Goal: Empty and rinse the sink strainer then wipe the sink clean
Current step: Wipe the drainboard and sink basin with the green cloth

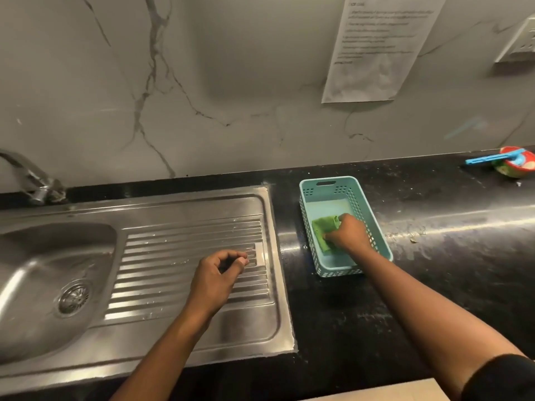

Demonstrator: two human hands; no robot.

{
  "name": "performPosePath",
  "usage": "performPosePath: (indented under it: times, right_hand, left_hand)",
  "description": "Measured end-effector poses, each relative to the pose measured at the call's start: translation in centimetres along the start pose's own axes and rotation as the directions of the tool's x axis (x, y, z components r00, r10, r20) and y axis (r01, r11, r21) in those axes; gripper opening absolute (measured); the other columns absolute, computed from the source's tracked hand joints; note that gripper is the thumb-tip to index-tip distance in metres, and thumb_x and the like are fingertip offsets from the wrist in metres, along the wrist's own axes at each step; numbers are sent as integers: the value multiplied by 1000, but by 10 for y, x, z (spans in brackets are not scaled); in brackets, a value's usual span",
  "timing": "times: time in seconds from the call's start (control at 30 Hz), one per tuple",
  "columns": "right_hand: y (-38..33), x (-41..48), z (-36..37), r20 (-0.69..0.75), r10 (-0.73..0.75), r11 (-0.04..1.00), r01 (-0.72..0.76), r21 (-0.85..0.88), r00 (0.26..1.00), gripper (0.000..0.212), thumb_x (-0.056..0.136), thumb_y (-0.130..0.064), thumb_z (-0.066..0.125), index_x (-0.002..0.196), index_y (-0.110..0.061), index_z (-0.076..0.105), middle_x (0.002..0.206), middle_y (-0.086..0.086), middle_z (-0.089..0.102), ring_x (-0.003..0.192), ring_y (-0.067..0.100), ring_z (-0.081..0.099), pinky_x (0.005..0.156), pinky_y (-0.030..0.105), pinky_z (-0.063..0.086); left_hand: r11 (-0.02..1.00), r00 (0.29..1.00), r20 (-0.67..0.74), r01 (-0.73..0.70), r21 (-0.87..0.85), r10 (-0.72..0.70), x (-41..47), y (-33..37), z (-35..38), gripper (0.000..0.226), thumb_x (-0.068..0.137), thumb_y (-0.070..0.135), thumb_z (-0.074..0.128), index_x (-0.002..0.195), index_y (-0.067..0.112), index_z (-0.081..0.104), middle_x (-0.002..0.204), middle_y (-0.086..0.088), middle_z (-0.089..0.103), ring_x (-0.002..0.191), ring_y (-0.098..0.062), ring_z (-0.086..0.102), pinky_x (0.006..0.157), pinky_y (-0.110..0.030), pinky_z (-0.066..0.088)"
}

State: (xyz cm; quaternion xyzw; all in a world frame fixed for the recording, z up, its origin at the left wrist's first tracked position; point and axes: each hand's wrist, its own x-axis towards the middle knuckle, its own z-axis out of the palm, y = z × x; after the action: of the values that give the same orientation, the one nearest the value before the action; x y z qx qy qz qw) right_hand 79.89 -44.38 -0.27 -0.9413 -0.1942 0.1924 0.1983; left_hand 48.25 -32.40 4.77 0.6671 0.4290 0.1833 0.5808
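A steel sink [34, 256] lies at the left, with its round strainer [73, 298] seated in the drain. A ribbed drainboard [162, 337] extends to its right. My left hand [214, 282] hovers over the drainboard, fingers curled loosely with nothing in them. My right hand [348, 235] reaches into a teal plastic basket [330, 188] on the black counter and grips a green cloth [322, 228] lying on the basket floor.
A tap [31, 180] stands at the back left of the sink. A red bowl with a blue utensil [512, 163] sits at the far right of the black counter [448, 256]. A paper sheet [373, 47] hangs on the marble wall.
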Motion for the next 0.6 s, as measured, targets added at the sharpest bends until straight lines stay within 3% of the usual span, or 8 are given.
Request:
performPosePath:
  times: [0.1,0.17,0.3,0.4,0.5,0.6]
  right_hand:
    - [-4,-5,-4,19,-44,999,44,8,999,21,74,-20,79,92,-14,70,91,10,75,83,28,70,78,40,61]
    - [-9,-8,-13,-6,-54,993,55,101,998,16,73,-15,76,87,-10,71,85,11,74,81,31,72,76,45,62]
    - [-33,-21,-41,-178,-11,890,90,447,984,17,78,-14,71,94,-19,66,88,6,72,86,28,71,76,51,63]
    - [-68,-31,-58,-265,-73,819,210,534,961,25,78,-16,72,99,-26,62,92,-3,68,88,18,68,71,39,62]
    - [-111,-33,-52,-139,-176,772,224,594,975,37,80,-12,76,113,-22,63,101,1,70,91,17,69,66,32,61]
    - [-150,-29,-22,138,-209,767,74,637,968,37,83,-7,80,117,-11,67,109,13,74,97,30,73,80,48,64]
  left_hand:
    - [1000,1000,-9,20,-7,-20,-1,-5,-10,13,97,22,71,103,29,80,99,8,82,95,-7,76,90,-35,62]
    - [1000,1000,-13,22,-6,-22,0,-7,-16,13,97,22,71,103,30,79,100,7,82,96,-8,76,91,-36,62]
    - [999,999,-30,37,-21,-37,2,-10,-28,13,98,22,70,105,29,79,100,5,82,96,-10,76,92,-39,62]
    - [999,998,-37,42,-33,-43,4,-12,-37,13,98,22,70,105,28,79,99,8,82,94,-6,76,92,-38,62]
    - [998,998,-48,46,-45,-48,5,-15,-48,13,98,21,69,106,28,78,99,11,82,93,-2,75,92,-37,61]
    - [997,996,-72,53,-58,-57,6,-21,-64,13,98,22,70,104,29,78,99,9,82,94,-4,76,92,-38,62]
